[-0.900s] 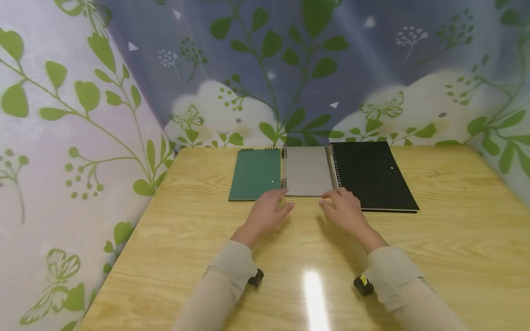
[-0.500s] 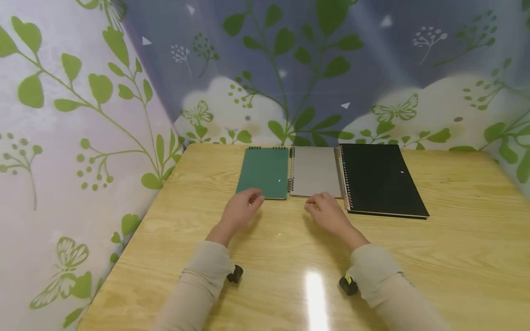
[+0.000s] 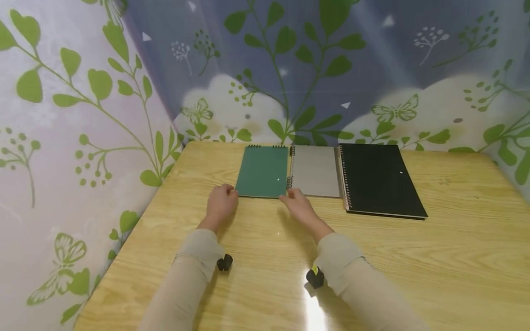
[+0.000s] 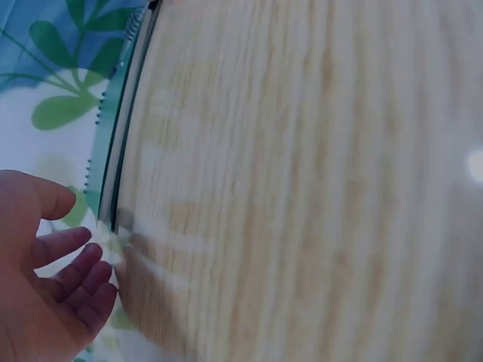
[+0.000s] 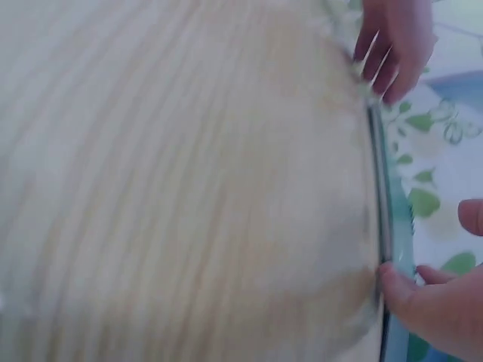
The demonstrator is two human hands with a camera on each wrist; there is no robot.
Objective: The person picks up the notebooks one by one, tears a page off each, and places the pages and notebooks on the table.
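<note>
Where the right grip (image 3: 301, 205) touches, the green notebook (image 3: 263, 171) lies closed.

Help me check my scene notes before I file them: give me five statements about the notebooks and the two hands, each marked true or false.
1. The gray notebook lies between the green notebook and the black notebook. True.
2. The black notebook is the smallest of the three. False: it looks the largest.
3. The left hand is by the green notebook's near left corner, the right hand by its near right corner. True.
4. The green notebook is bound along the edge nearest the person. False: its rings are along the far edge.
5. All three notebooks lie flat on the table. True.
</note>
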